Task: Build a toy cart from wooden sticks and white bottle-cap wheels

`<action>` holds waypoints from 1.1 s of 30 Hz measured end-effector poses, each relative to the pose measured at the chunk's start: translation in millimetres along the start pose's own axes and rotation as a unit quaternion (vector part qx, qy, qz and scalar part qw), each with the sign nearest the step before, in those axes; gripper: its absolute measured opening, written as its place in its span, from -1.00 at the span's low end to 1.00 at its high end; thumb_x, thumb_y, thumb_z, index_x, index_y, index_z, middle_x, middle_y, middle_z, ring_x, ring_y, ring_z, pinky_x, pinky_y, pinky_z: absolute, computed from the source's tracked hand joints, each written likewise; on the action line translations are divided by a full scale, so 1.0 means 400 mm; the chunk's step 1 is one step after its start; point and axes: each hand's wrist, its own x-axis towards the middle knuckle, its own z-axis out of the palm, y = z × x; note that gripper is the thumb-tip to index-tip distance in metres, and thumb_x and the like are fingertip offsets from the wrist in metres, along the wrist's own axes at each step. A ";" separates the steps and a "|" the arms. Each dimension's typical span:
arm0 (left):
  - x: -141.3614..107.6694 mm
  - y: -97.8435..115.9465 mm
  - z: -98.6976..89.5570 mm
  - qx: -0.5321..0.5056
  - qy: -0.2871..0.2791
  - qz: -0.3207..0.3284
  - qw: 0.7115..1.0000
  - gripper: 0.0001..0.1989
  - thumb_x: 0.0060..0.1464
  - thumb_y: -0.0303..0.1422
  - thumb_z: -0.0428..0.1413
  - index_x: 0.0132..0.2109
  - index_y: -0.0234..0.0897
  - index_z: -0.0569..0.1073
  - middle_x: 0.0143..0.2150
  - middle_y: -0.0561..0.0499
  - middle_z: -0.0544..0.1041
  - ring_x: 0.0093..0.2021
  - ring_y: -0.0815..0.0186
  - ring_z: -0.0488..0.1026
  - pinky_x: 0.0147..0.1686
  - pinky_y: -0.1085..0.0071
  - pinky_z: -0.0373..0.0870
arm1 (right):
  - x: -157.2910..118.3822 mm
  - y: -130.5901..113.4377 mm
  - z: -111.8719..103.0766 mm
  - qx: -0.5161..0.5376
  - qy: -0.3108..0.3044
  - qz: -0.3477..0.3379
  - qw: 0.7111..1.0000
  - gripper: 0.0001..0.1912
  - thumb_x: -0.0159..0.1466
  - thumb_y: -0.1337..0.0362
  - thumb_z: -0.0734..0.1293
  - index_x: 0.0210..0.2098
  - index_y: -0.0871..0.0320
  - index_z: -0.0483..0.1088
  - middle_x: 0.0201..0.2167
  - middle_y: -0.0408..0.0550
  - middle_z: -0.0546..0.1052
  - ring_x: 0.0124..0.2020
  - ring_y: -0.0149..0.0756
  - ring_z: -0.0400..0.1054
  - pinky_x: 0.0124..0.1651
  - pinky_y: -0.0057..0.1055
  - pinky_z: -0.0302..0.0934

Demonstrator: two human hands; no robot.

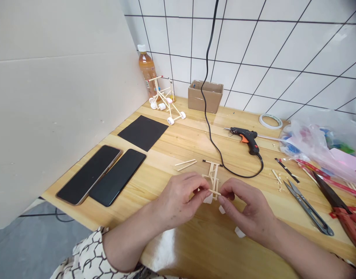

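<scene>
One stick frame [213, 170] sits part-joined on the bench [182, 143] beyond the hands, left hand [180, 195] fingers pinching a short stick [215, 192], right hand [250, 213] fingers at its end, grip unclear; white pieces [239, 232] appear unattached, so assembly judged midway.

Just below the centre of the frame, the left hand [183, 197] pinches a short wooden stick [215, 192], with the fingertips of the right hand [250, 211] at its other end (whether they grip it is hard to tell). Just above the fingers lies a small wooden-stick frame [214, 170] with a black-tipped crossbar. A finished-looking stick tricycle [163, 99] with white wheels stands at upper centre-left, before a tea-coloured drink bottle [147, 68]. Two smartphones [89, 174] lie at left, a black glue gun [244, 136] right of centre, and thread snips [310, 209] at lower right.
</scene>
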 end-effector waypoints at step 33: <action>0.003 0.003 -0.002 -0.005 -0.001 -0.010 1.000 -0.94 0.07 -0.51 0.04 -0.36 -0.34 0.38 -0.45 0.06 0.42 -0.42 0.46 0.32 -0.41 0.53 0.25 | -0.006 0.012 0.013 0.017 0.027 -0.025 0.999 -0.93 0.20 0.43 0.24 -0.41 0.17 0.30 -0.52 -0.16 0.34 -0.46 -0.43 0.21 -0.41 -0.46 0.14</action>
